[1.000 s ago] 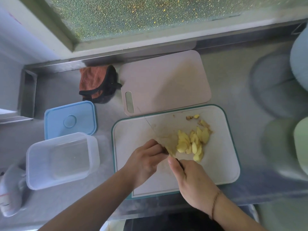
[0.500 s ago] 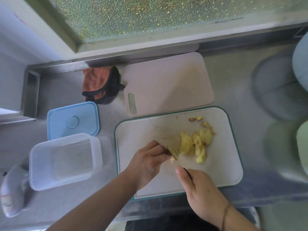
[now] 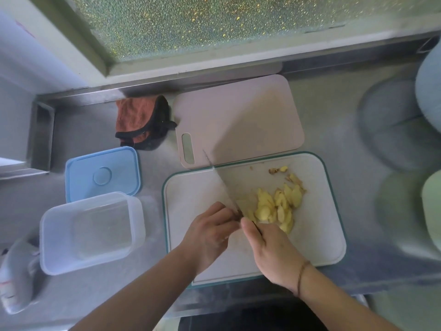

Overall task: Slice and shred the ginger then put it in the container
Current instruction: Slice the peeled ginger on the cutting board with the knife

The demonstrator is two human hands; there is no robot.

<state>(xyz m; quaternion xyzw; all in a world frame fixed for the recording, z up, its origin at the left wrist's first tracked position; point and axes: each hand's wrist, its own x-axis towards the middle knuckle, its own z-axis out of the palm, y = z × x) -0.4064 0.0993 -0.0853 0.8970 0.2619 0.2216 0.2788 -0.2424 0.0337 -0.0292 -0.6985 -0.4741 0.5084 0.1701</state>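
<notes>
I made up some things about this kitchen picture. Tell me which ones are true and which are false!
1. The clear container has ginger in it. False: it holds no ginger.
2. The right hand holds the knife. True.
3. The ginger slices lie on the pink board. False: they lie on the green-rimmed cutting board.
4. The blue lid lies beside the container, not on it. True.
5. The left hand is on the board by the blade. True.

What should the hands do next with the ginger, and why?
Probably make one more cut. The right hand grips the knife, its blade right beside the left hand, which seems to hold a last bit of ginger I cannot see clearly. The slices lie unshredded, and the container is empty.
</notes>
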